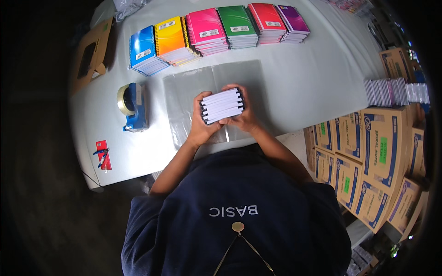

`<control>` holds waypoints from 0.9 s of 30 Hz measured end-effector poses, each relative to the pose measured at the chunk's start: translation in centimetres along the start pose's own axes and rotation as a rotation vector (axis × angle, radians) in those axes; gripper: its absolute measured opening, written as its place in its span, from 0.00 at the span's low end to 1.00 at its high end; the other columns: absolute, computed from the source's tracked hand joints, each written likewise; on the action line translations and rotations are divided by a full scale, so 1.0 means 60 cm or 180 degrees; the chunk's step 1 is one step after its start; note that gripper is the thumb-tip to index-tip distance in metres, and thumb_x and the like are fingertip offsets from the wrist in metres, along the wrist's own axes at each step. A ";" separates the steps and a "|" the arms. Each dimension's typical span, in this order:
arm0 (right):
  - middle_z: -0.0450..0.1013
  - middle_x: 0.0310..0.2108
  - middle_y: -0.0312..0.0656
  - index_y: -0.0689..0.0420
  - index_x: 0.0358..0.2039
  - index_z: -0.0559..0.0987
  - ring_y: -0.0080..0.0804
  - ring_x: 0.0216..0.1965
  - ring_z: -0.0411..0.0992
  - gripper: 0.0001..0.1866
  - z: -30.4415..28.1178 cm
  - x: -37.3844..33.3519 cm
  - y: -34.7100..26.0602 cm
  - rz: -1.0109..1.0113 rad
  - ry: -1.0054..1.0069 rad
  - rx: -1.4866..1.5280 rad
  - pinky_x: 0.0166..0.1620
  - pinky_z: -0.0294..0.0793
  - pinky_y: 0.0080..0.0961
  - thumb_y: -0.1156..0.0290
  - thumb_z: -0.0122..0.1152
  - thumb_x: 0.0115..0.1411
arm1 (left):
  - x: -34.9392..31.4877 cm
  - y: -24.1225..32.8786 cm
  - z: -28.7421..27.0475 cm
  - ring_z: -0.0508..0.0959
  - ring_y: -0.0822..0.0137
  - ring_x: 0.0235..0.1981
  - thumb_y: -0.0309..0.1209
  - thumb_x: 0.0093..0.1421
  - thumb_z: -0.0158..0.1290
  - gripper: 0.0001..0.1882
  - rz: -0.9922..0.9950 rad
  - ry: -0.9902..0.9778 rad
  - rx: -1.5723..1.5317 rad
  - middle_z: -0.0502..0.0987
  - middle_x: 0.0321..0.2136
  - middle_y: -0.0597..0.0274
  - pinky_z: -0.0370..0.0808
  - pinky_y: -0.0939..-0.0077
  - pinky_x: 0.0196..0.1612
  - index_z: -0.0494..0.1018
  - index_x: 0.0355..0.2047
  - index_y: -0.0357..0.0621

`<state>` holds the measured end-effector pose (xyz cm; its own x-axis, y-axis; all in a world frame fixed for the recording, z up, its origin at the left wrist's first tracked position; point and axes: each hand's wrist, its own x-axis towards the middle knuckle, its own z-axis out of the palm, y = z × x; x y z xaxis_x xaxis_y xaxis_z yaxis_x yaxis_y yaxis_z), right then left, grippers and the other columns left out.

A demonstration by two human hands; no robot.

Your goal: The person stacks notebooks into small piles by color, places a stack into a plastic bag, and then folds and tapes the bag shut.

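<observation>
Between both palms I grip a small stack of spiral notebooks (222,106), its white page edges facing up and black coils showing at the sides. My left hand (200,122) closes round the left side of the stack. My right hand (246,115) wraps the right side, its thumb near the lower edge. The covers of these notebooks are hidden. Beneath my hands, clear plastic sheets or bags (184,99) lie flat on the table. Beyond them stand piles of spiral notebooks in a row: blue (143,44), yellow (170,34), pink (205,26), green (236,21), red (266,18) and purple (292,19).
A blue tape dispenser (138,108) stands at the left. Nearer the left edge, blue-handled cutters (101,155) rest on a red card (107,162). A cardboard box (94,55) sits far left. Stacked cartons (386,152) and wrapped bundles (386,92) are at the right.
</observation>
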<state>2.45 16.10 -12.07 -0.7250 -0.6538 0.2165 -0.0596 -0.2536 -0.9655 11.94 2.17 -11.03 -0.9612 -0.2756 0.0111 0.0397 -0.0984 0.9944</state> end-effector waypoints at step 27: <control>0.70 0.13 0.49 0.66 0.15 0.77 0.38 0.15 0.72 0.46 -0.033 0.051 0.002 0.2787 -0.0887 -0.2185 0.23 0.71 0.32 0.24 0.52 0.41 | 0.050 0.015 -0.067 0.77 0.65 0.37 0.58 0.49 0.59 0.37 -0.2256 -0.0856 0.1143 0.78 0.35 0.52 0.71 0.73 0.43 0.75 0.41 0.31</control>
<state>-1.11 15.49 -11.83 -0.5302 -0.5711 -0.6267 -0.0335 0.7527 -0.6575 10.19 -2.59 -10.51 -0.7600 -0.0213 -0.6496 -0.6439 0.1606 0.7481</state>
